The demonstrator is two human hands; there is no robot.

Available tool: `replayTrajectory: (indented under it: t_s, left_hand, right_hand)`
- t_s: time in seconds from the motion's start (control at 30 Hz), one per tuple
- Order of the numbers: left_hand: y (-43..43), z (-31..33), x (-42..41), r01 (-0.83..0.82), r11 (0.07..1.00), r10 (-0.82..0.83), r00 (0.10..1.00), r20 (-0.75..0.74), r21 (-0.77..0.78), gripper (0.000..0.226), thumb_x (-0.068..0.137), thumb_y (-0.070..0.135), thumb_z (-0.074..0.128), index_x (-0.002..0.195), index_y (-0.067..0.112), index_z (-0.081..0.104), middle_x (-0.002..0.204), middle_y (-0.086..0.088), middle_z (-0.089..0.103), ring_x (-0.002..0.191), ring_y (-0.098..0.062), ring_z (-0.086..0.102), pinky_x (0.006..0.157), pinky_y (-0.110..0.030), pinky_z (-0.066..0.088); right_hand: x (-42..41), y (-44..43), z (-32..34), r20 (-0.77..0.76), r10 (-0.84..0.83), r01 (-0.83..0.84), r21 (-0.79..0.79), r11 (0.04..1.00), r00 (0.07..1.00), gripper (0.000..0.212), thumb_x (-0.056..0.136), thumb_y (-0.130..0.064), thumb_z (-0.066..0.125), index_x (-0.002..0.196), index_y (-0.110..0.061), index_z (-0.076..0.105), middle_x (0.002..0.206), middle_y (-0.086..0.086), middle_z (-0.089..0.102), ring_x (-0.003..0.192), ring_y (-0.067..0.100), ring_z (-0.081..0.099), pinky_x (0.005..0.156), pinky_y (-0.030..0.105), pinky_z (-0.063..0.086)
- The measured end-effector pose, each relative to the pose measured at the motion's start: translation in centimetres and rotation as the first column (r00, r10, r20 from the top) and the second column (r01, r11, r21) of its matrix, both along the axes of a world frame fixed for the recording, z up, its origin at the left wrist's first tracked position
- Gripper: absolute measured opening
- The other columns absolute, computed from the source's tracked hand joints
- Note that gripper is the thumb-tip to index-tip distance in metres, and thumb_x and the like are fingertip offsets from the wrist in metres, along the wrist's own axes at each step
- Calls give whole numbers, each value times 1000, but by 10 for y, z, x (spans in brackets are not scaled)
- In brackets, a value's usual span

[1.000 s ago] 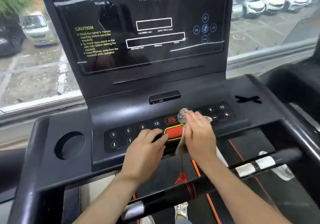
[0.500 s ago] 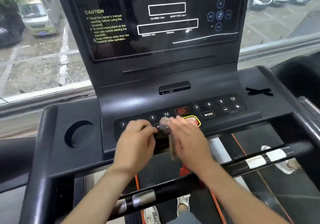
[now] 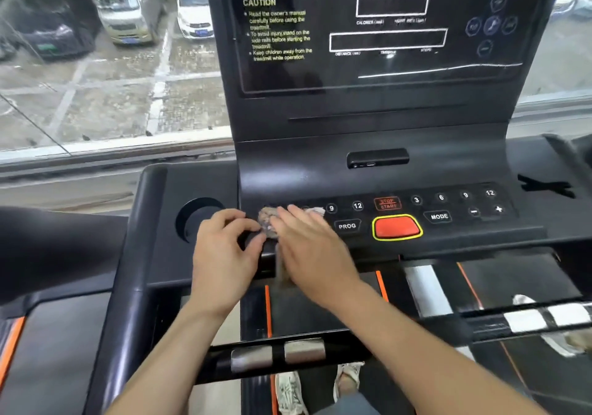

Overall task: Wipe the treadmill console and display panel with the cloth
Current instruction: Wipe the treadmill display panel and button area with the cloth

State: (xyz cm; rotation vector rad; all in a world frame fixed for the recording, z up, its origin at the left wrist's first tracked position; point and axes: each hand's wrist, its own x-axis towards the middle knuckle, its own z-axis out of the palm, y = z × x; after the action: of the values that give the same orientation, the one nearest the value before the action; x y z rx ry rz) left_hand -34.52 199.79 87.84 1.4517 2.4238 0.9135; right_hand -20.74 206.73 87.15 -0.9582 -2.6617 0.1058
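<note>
The black treadmill console [image 3: 368, 180] fills the middle of the head view, with the dark display panel [image 3: 378, 33] upright above it. A small greyish cloth [image 3: 268, 220] lies bunched on the left end of the button strip. My right hand [image 3: 307, 248] is pressed flat on the cloth, fingers pointing up-left. My left hand [image 3: 224, 254] rests beside it on the console's front edge, fingers curled, fingertips touching the cloth's left side. The red button [image 3: 397, 227] with its yellow ring and the PROG key [image 3: 347, 226] lie uncovered to the right.
A round cup holder [image 3: 195, 219] sits left of my hands. Handlebars with silver sensor pads [image 3: 278, 353] cross below the console. The belt and my shoes [image 3: 291, 392] show underneath. A window behind looks onto parked cars [image 3: 123, 14].
Both hands and the cloth have slid left along the button strip, from the red button to its left end. The red button and PROG key are now uncovered. The camera view shifted left.
</note>
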Motion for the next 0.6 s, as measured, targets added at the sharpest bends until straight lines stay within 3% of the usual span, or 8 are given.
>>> replayTrajectory:
  t_s: [0.07,0.13,0.2,0.27,0.33,0.4,0.5,0.6]
  left_hand:
    - [-5,1,-3,-31,999,32,995,96,-11,16,83,26,74,99,25,72,105,11,54,96,-10,51,81,-21,34]
    - [-8,1,-3,-63,997,69,980,185,-40,17,85,29,71,102,31,70,103,17,51,85,-1,51,76,-18,35]
    - [-9,1,-3,-61,998,66,978,198,-30,17,85,28,71,101,33,69,103,20,53,82,2,53,75,-16,37]
    - [-9,2,-4,-79,997,78,974,214,-4,16,84,24,72,96,33,70,99,19,58,81,2,55,76,-19,44]
    - [-11,3,-8,-124,992,116,954,276,9,15,82,18,72,83,32,66,88,17,63,77,-1,58,75,-17,46]
    - [-15,3,-13,-116,993,102,935,338,23,19,80,12,73,77,30,66,82,17,65,77,-1,60,74,-14,46]
    - [-21,1,-16,-50,995,14,935,354,91,26,79,3,73,83,28,70,87,19,67,81,-4,63,76,-12,48]
    - [-21,-1,-18,-68,991,20,925,378,113,28,77,3,76,88,28,70,83,14,67,78,-5,63,77,-16,50]
  right_hand:
    - [33,22,-3,55,-78,77,18,997,995,44,82,-15,45,123,-10,60,122,6,63,115,28,56,98,41,43]
    - [54,51,-3,32,-345,345,1,938,938,50,85,-20,36,127,-4,59,126,13,62,119,32,56,100,44,42]
    - [32,52,-6,-5,-466,466,-10,885,885,55,89,-24,30,129,2,57,129,19,60,122,35,55,103,45,41]
    - [-14,23,-10,-29,-333,331,-42,943,943,53,91,-25,32,131,1,55,134,17,57,126,34,52,107,44,38]
    - [-34,-13,-14,3,-71,71,-44,996,997,51,92,-24,32,135,-3,51,139,13,53,131,31,46,111,42,35]
    - [-22,-15,-11,-20,92,-93,-58,994,996,49,91,-22,35,135,-8,51,140,8,53,131,27,47,110,42,37]
    - [-1,13,-6,-109,11,-12,-6,1000,994,41,86,-20,47,123,-23,63,128,-8,61,114,20,52,91,41,46]
    - [-35,49,3,-204,-129,114,-83,990,970,36,83,-13,57,113,-30,67,114,-4,55,100,22,43,79,37,39]
